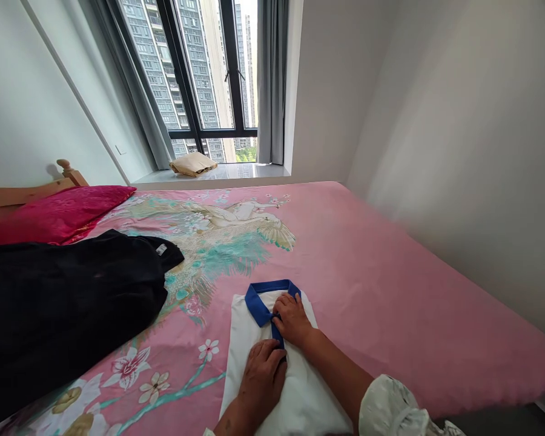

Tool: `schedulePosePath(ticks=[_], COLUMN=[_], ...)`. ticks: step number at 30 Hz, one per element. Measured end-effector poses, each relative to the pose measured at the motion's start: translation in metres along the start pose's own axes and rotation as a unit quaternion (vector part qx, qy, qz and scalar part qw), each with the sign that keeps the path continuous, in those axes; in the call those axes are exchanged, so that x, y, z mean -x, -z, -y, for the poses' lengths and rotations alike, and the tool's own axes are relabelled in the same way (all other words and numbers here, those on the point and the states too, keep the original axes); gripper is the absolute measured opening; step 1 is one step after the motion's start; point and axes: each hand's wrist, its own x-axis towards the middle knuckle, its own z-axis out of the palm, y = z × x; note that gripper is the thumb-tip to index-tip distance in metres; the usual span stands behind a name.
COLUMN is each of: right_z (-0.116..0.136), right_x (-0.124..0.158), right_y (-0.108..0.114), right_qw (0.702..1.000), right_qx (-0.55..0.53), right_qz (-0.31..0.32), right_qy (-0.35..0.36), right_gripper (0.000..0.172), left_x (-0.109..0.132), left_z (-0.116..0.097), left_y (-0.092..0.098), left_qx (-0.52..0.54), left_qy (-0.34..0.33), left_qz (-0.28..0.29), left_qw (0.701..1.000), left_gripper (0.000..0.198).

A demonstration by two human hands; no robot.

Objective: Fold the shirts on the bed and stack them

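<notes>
A white polo shirt [243,357] with a blue collar [257,304] and blue placket lies face up on the bed, its sides tucked straight. My left hand [263,369] rests on the shirt front, fingers loosely bent and apart over the lower placket. Higher up, my right hand [293,318] has its fingertips at the top of the placket, just below the collar opening, pinching the cloth there. Part of the placket is hidden beneath my hands. The lower shirt runs out of view at the bottom.
Black clothing [72,297] lies to the left on the pink floral bedsheet [367,290]. Behind it are a red pillow [68,209] and a wooden headboard [22,197]. A folded beige cloth [193,163] sits on the windowsill [245,172]. A wall borders the bed's right side.
</notes>
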Motion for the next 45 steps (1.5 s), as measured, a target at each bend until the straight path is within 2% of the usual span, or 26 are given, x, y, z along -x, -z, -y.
schedulePosePath(ticks=[2, 4, 6, 7, 9, 13, 15, 18, 21, 23, 26, 30, 32, 36, 38, 40, 42, 45], right_z=[0.000, -0.002, -0.005, -0.006, -0.009, -0.015, -0.021, -0.029, -0.035, -0.038, -0.039, -0.030, -0.022, -0.015, -0.022, -0.033, -0.046, -0.061], right_x=[0.005, 0.014, 0.023, 0.027, 0.031, 0.027, 0.025, 0.027, 0.032, 0.034, 0.033, 0.030, 0.028, 0.026, 0.027, 0.027, 0.023, 0.008], right_y=[0.000, 0.005, 0.011, 0.013, 0.015, 0.007, -0.003, -0.019, -0.030, -0.033, -0.030, -0.019, -0.017, -0.017, -0.015, -0.010, -0.001, 0.012], right_qw=[0.997, 0.987, 0.980, 0.979, 0.980, 0.985, 0.987, 0.988, 0.986, 0.985, 0.986, 0.984, 0.988, 0.996, 0.994, 0.986, 0.976, 0.971], right_qx=[-0.019, -0.045, -0.067, -0.074, -0.077, -0.045, -0.016, 0.019, 0.024, 0.022, 0.012, 0.012, 0.027, 0.008, -0.020, -0.042, -0.054, -0.058], right_qz=[-0.073, -0.151, -0.189, -0.192, -0.182, -0.164, -0.153, -0.146, -0.164, -0.171, -0.165, -0.171, -0.141, -0.025, -0.042, -0.105, -0.136, -0.093], right_qy=[0.008, 0.014, 0.007, 0.002, -0.005, 0.031, 0.048, 0.038, 0.019, 0.013, 0.007, -0.036, -0.060, -0.084, -0.097, -0.121, -0.161, -0.214], right_gripper=[0.028, 0.028, 0.024, 0.023, 0.023, 0.028, 0.036, 0.042, 0.046, 0.048, 0.049, 0.052, 0.052, 0.057, 0.057, 0.053, 0.049, 0.046], left_x=[0.002, -0.001, -0.014, -0.024, -0.049, -0.099, -0.115, -0.125, -0.127, -0.124, -0.113, -0.079, -0.058, -0.031, -0.030, -0.038, -0.050, -0.072], left_z=[0.002, 0.009, 0.020, 0.027, 0.040, 0.058, 0.062, 0.067, 0.071, 0.073, 0.076, 0.081, 0.082, 0.085, 0.092, 0.105, 0.120, 0.141], left_y=[0.000, 0.001, 0.007, 0.010, 0.019, 0.036, 0.042, 0.049, 0.050, 0.048, 0.040, 0.026, 0.018, 0.006, 0.007, 0.014, 0.026, 0.043], left_qx=[0.020, 0.038, 0.024, 0.008, -0.023, -0.044, -0.061, -0.081, -0.085, -0.092, -0.113, -0.157, -0.180, -0.166, -0.116, -0.048, 0.003, 0.049], left_qy=[0.008, 0.029, 0.061, 0.070, 0.064, -0.011, -0.036, -0.056, -0.065, -0.054, -0.015, 0.037, 0.076, 0.191, 0.233, 0.279, 0.317, 0.344], left_qz=[-0.017, -0.070, -0.113, -0.114, -0.072, 0.054, 0.106, 0.160, 0.191, 0.190, 0.152, 0.066, 0.056, 0.074, 0.037, -0.018, -0.053, -0.039], left_qw=[1.000, 0.996, 0.991, 0.991, 0.995, 0.998, 0.992, 0.982, 0.976, 0.976, 0.982, 0.985, 0.979, 0.965, 0.965, 0.959, 0.947, 0.937], left_gripper=[0.018, 0.018, 0.025, 0.030, 0.037, 0.039, 0.037, 0.023, 0.007, 0.005, 0.017, 0.047, 0.059, 0.073, 0.070, 0.061, 0.049, 0.033])
